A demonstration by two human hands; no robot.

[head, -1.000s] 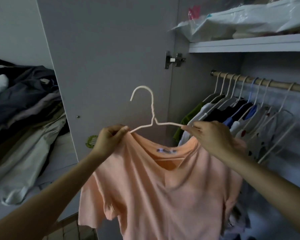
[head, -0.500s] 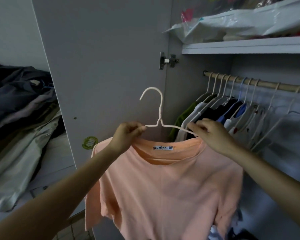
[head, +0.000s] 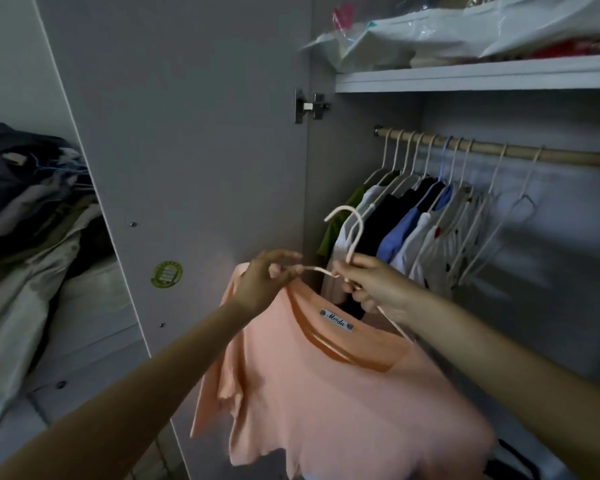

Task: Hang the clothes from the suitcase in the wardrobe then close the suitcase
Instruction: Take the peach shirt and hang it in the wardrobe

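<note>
A peach T-shirt point(head: 343, 403) with a small white neck label hangs on a white wire hanger point(head: 352, 233) in front of the open wardrobe. My left hand point(head: 264, 282) pinches the hanger's left arm at the shirt's shoulder. My right hand point(head: 371, 285) grips the hanger at the base of its hook, which points up and left. The hanger's right arm runs down under my right wrist into the shirt. The wooden rail point(head: 499, 152) is above and to the right, apart from the hook. The suitcase is out of view.
Several shirts on white hangers point(head: 413, 216) fill the rail's left part; empty hangers point(head: 523, 202) hang further right. A shelf point(head: 475, 76) with plastic bags lies above. The open wardrobe door point(head: 187, 150) stands left, with piled clothes point(head: 25, 237) beyond it.
Both hands carried the hanger and shirt to the right, toward the wardrobe opening. My right hand slid from the hanger's right arm to the base of the hook.
</note>
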